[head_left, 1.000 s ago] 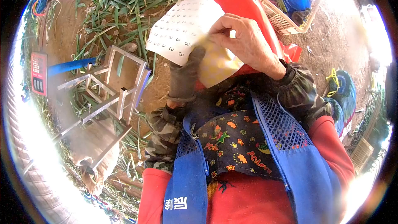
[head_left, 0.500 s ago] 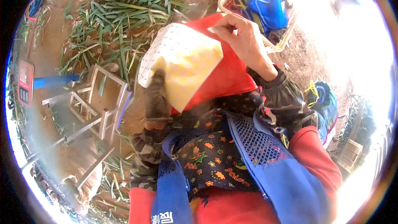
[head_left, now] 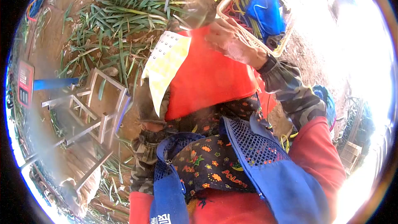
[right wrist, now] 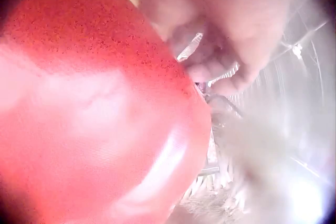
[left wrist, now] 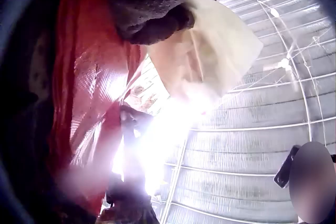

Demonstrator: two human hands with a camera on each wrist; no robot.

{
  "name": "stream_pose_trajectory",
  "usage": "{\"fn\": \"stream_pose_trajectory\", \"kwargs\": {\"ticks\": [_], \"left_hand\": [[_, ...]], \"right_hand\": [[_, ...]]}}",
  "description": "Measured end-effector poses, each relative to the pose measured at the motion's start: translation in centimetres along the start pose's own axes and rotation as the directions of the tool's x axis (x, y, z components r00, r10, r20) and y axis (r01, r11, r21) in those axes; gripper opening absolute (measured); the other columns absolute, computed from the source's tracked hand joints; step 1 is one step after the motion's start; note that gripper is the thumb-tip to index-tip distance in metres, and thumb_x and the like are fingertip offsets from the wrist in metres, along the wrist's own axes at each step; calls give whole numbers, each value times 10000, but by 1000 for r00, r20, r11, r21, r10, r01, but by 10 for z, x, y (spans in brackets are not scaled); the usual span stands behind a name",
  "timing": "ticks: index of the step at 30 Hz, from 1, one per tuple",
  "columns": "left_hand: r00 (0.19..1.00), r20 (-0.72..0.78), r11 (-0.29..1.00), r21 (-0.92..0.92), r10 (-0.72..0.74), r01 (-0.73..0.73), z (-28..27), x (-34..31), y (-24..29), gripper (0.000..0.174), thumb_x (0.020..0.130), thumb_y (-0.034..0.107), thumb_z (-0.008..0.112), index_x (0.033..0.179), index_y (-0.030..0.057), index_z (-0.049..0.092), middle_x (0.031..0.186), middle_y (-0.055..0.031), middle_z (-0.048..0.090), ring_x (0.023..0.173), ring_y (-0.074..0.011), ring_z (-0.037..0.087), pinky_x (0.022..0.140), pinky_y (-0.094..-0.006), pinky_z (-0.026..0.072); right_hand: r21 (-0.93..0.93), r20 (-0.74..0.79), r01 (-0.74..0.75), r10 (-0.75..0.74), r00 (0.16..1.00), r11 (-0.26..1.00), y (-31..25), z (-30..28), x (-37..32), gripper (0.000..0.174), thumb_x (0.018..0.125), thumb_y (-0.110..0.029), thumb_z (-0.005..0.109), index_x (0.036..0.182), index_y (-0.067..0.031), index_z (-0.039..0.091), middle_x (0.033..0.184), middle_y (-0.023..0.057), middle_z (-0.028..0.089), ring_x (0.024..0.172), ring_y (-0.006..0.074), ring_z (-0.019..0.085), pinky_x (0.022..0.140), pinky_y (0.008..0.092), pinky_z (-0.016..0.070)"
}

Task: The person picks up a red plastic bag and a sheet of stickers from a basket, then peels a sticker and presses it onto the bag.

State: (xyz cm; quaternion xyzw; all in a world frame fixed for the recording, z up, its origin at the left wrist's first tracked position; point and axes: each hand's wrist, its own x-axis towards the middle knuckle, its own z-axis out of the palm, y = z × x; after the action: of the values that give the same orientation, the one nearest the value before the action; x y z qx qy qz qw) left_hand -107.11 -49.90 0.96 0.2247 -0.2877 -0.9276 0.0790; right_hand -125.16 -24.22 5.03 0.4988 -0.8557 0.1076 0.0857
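My left hand (head_left: 147, 107), in a dark glove, holds a sheet of stickers (head_left: 173, 58) at the left of my lap. The sheet's yellow-patterned back folds over most of its printed white face; in the left wrist view the gloved fingers (left wrist: 157, 27) grip the pale sheet (left wrist: 231, 45) by its edge. My bare right hand (head_left: 238, 45) reaches over the far edge of the red lap cover (head_left: 211, 74), beside a blurred leafy bundle. Bent fingers (right wrist: 205, 71) show past the red cover in the right wrist view; I cannot tell whether they pinch anything.
Long green leaves (head_left: 120, 12) lie heaped on the ground ahead. A cream crate (head_left: 253, 37) with a blue bag (head_left: 265, 10) and yellow ties stands at the far right. On the left are a metal frame (head_left: 105, 120) and a red-faced scale display (head_left: 25, 84).
My right hand, which pinched a small white piece, has moved down to the red cover's far edge. The sticker sheet has tilted and folded over toward the left. The head view has shifted.
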Motion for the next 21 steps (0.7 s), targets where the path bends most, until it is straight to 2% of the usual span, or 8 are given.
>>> {"fn": "stream_pose_trajectory", "kwargs": {"ticks": [6, 9, 10, 13, 15, 16, 19, 21], "left_hand": [[1000, -1, 999, -32, -30, 30, -3, 1, -2, 269, 925, 87, 607, 1175, -1, 561, 973, -73, 629, 765, -143, 586, 639, -284, 509], [999, 4, 998, -40, -40, 40, -3, 2, -3, 264, 928, 89, 601, 1173, -2, 560, 967, -73, 628, 758, -143, 584, 632, -283, 507], [999, 7, 998, -41, -41, 41, -2, 3, -4, 262, 930, 90, 600, 1172, -2, 560, 966, -73, 627, 756, -143, 583, 630, -282, 507], [999, 12, 997, -59, -41, 42, -4, 3, -5, 257, 933, 92, 594, 1169, -3, 559, 960, -73, 626, 749, -143, 582, 624, -281, 505], [999, 29, 996, -72, -42, 44, -6, 5, -5, 254, 936, 93, 591, 1168, -4, 558, 957, -73, 625, 744, -143, 581, 620, -281, 504], [998, 40, 996, -79, -42, 45, -6, 6, -4, 252, 937, 94, 589, 1167, -5, 558, 955, -73, 625, 742, -143, 580, 617, -281, 503], [996, 83, 994, -98, -35, 43, -8, 8, -4, 247, 941, 95, 583, 1164, -6, 557, 949, -73, 624, 735, -143, 579, 611, -280, 501], [990, 139, 992, -119, -29, 46, -11, 11, -5, 244, 943, 97, 580, 1163, -6, 556, 946, -73, 623, 730, -143, 578, 607, -279, 500]], "right_hand": [[-97, -119, -72, 60, 991, 993, -13, 12, -24, 259, 802, -291, 697, 1005, -132, 669, 997, 33, 549, 1004, 237, 515, 873, 412, 411], [198, -177, -95, 130, 976, 976, -11, 2, -37, 274, 836, -289, 688, 1051, -119, 689, 1016, 56, 610, 1029, 239, 548, 888, 399, 427], [291, -207, -241, 307, 929, 926, -7, 0, -43, 272, 846, -280, 681, 1057, -108, 688, 1007, 72, 624, 1009, 248, 568, 875, 400, 441], [555, -121, -615, 786, 606, 560, 7, 4, -61, 259, 890, -221, 643, 1077, -45, 669, 990, 158, 662, 875, 304, 642, 794, 409, 507], [536, 153, -783, 876, 456, 314, 25, 31, -88, 381, 976, -339, 539, 1140, -9, 637, 871, 74, 650, 848, 160, 615, 762, 309, 484], [625, 219, -706, 794, 568, 333, 44, 72, -119, 389, 983, -357, 526, 1147, -23, 640, 880, 51, 649, 844, 144, 606, 755, 301, 479], [694, 466, -719, 781, 415, -33, 28, 69, -120, 324, 966, -314, 577, 1073, -25, 678, 892, -6, 648, 806, 78, 569, 723, 241, 454], [743, 453, -667, 771, 448, -49, 34, 82, -127, 242, 939, -237, 629, 984, -5, 681, 863, -4, 654, 806, 64, 570, 723, 238, 457]]}}
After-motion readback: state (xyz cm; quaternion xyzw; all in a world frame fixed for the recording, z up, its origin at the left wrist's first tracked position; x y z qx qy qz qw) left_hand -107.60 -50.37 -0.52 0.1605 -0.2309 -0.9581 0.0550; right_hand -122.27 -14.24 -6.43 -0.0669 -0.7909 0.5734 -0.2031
